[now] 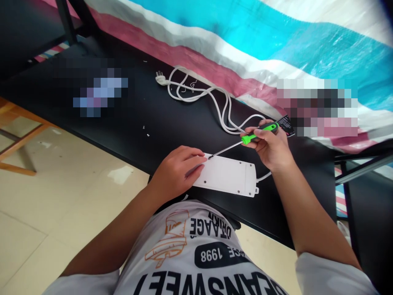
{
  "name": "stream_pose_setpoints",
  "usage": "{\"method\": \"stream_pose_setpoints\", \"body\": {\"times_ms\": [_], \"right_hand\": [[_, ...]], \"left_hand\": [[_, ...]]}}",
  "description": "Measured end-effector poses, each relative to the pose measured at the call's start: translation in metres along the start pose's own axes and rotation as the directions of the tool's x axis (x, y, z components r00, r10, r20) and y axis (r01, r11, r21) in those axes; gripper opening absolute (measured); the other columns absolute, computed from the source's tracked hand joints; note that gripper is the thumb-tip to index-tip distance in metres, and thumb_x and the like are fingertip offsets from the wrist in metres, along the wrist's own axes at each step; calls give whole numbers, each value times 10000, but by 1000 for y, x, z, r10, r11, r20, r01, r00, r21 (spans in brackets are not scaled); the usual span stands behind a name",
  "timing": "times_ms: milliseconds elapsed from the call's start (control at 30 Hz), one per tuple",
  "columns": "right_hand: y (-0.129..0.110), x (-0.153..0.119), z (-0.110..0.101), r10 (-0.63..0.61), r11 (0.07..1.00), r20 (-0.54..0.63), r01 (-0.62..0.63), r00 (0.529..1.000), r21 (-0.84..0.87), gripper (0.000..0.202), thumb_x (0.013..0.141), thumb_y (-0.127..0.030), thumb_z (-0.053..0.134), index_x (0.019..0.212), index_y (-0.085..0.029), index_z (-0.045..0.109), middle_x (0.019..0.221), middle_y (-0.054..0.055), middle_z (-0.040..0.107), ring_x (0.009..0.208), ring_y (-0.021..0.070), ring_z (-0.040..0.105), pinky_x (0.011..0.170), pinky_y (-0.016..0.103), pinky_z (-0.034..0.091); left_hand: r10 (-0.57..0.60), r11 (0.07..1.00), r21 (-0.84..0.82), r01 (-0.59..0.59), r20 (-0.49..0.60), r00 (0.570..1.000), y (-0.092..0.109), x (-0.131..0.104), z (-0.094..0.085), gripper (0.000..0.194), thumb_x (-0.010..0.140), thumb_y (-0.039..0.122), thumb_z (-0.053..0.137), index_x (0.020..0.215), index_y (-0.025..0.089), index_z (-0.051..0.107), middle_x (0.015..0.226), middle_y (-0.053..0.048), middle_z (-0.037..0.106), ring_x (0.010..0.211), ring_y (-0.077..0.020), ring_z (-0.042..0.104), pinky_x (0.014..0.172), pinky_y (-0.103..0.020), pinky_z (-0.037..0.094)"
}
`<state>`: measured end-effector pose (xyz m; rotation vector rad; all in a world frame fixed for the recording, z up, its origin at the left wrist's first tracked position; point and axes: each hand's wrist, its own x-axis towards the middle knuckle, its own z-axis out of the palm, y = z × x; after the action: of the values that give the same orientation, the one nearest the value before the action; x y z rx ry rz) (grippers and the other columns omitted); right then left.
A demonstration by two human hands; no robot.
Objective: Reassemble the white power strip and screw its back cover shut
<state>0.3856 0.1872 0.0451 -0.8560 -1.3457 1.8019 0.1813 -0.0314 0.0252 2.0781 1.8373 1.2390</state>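
A white power strip (229, 174) lies back side up on the black table, with several small dark screws in its casing. My left hand (181, 168) grips its left end, fingertips on the upper face, so that end is hidden. In my right hand (270, 141) is a screwdriver (259, 133) with a green and black handle. Its shaft slants down to the left, and the tip meets the strip's far edge close to my left fingertips. From the strip's right end runs a white power cord (225, 110), looped on the table beyond, ending in a plug (161, 78).
The black table (132, 135) runs across the view, with small white scraps on it. Behind it hangs a striped plastic sheet (233, 37). A blurred-out item (101, 94) lies at the left. A wooden stool (21, 143) stands on the tiled floor.
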Motion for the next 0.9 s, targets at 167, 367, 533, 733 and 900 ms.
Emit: {"method": "stream_pose_setpoints", "body": {"times_ms": [167, 367, 533, 733, 900], "right_hand": [[-3, 6, -10, -80, 996, -64, 77, 995, -36, 362, 710, -202, 832, 953, -233, 565, 861, 15, 774, 788, 227, 784, 640, 344, 682], [-19, 7, -9, -155, 987, -95, 152, 983, -44, 386, 731, -296, 895, 960, -233, 591, 922, 24, 786, 857, 227, 796, 683, 320, 686], [-28, 8, 27, -180, 981, -11, 179, 984, -68, 320, 843, -459, 822, 964, -207, 665, 1058, 50, 796, 906, 197, 795, 753, 285, 687], [-18, 22, 92, -123, 984, 142, 139, 982, -109, 419, 771, -431, 892, 995, -253, 586, 1035, 21, 795, 967, 210, 777, 832, 367, 693], [-3, 35, 132, -77, 990, 275, 105, 958, -89, 461, 779, -480, 866, 1012, -264, 532, 1004, 0, 790, 951, 194, 776, 838, 370, 686]], "left_hand": [[5, 998, 70, -8, 41, 999, 0, -1, -1, 214, 981, 171, 607, 1168, 201, 708, 1235, -81, 690, 1102, -238, 629, 1001, -431, 527], [-83, 994, 62, 94, -158, 984, -12, -8, -20, 268, 964, 152, 621, 1225, 181, 679, 1222, -83, 696, 1134, -227, 643, 1054, -390, 518], [-240, 971, -70, 229, -263, 935, -30, -22, -32, 199, 988, 129, 561, 1118, 182, 701, 1131, -55, 713, 1062, -187, 674, 971, -324, 527], [-296, 953, -140, 270, -230, 927, -42, -25, -24, 200, 1015, 149, 519, 1084, 178, 705, 1076, -48, 716, 989, -161, 672, 890, -298, 524], [-227, 973, -86, 213, -220, 949, -41, -26, -17, 201, 1020, 146, 490, 1060, 161, 686, 1037, -64, 717, 967, -184, 655, 901, -342, 518]]}}
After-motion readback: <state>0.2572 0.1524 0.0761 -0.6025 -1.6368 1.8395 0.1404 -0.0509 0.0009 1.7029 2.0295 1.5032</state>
